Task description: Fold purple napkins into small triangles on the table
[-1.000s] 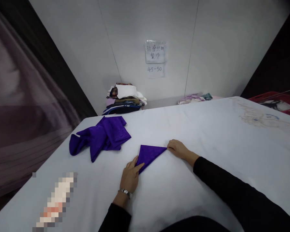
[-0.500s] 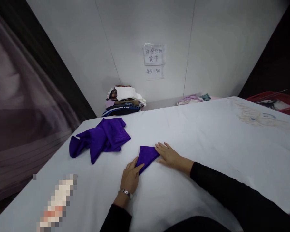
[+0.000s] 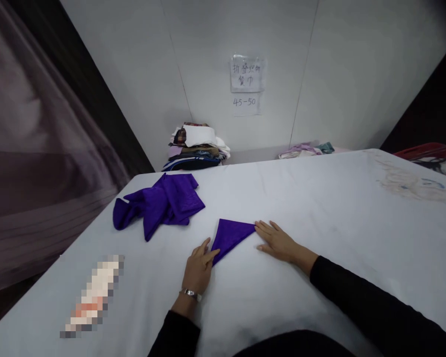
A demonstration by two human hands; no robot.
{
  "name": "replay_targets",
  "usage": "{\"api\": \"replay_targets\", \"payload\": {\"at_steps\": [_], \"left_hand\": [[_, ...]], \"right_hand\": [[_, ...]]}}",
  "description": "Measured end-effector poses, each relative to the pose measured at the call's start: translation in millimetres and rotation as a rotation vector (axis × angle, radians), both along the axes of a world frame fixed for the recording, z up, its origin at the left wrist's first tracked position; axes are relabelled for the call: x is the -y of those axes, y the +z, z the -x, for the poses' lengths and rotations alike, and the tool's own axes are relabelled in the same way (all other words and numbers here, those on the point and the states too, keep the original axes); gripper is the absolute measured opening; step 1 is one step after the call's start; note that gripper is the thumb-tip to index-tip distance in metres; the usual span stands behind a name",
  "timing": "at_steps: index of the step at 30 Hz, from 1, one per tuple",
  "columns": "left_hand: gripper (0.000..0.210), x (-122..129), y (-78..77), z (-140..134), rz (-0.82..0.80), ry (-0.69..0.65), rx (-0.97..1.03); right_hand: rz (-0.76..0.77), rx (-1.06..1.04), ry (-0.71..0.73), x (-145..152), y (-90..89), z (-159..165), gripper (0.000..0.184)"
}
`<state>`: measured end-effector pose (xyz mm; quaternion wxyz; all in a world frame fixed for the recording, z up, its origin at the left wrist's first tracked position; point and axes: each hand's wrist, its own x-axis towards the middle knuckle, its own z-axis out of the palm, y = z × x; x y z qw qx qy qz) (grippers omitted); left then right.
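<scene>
A purple napkin (image 3: pixel 231 237) lies folded into a triangle on the white-covered table, its long edge towards me. My left hand (image 3: pixel 198 267), with a metal band at the wrist, rests at the lower left corner. Its thumb lies over the cloth and its other fingers stretch out beside the edge. Flat on the table at the right tip is my right hand (image 3: pixel 278 241), fingers extended and the fingertips touching the point. Neither hand grips the cloth. Further back on the left, a crumpled heap of purple cloth (image 3: pixel 167 201) lies loose.
The white tablecloth (image 3: pixel 338 238) bears a beige embroidered pattern (image 3: pixel 401 181) at the right. Behind the table are a stack of folded clothes (image 3: pixel 196 148) and a lower cloth pile (image 3: pixel 301 149). A pixelated patch (image 3: pixel 96 292) covers something at the left. A handwritten paper (image 3: pixel 247 74) hangs on the wall.
My right hand has slid right along the napkin to its tip, uncovering more of the triangle. My left hand stays at the lower left corner. The camera view has shifted slightly.
</scene>
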<state>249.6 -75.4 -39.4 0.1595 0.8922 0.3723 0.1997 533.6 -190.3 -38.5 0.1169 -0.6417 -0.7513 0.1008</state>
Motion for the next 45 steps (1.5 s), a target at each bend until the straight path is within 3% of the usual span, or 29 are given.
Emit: {"api": "replay_targets", "payload": {"at_steps": [7, 10, 14, 17, 22, 27, 33, 38, 42, 45], "left_hand": [[0.036, 8, 0.2, 16, -0.001, 0.089, -0.024], [0.033, 10, 7.7, 13, 0.016, 0.132, -0.067], [0.031, 13, 27.5, -16, -0.06, 0.116, -0.067], [0.032, 14, 35.3, -49, -0.155, -0.052, -0.054], [0.06, 12, 17.0, -81, -0.151, -0.27, -0.208], [0.066, 10, -3.2, -76, -0.143, -0.283, -0.308], [0.065, 9, -3.7, -74, -0.165, -0.269, -0.334], [0.062, 9, -2.2, -75, -0.189, -0.291, -0.353], [0.064, 9, -2.9, -75, -0.219, -0.282, -0.39], [0.064, 8, -5.7, -75, -0.237, -0.292, -0.399]], "right_hand": [[-0.015, -0.011, -0.028, -2, -0.5, 1, 0.059], [-0.014, -0.011, -0.029, -2, -0.1, 2, 0.059], [0.006, -0.012, -0.028, -2, 1.0, 3, 0.061], [0.007, -0.009, -0.033, -2, 1.9, 3, 0.061], [0.01, -0.014, -0.043, -2, 2.7, 4, 0.059], [0.042, -0.034, -0.046, -2, 5.7, 4, 0.06], [0.063, -0.032, -0.079, -11, 20.1, 14, 0.067], [-0.042, -0.038, 0.034, -40, 31.7, 60, 0.071], [-0.04, -0.099, 0.061, -61, 29.5, 88, 0.074], [-0.018, -0.154, 0.019, -64, 21.9, 89, 0.075]]}}
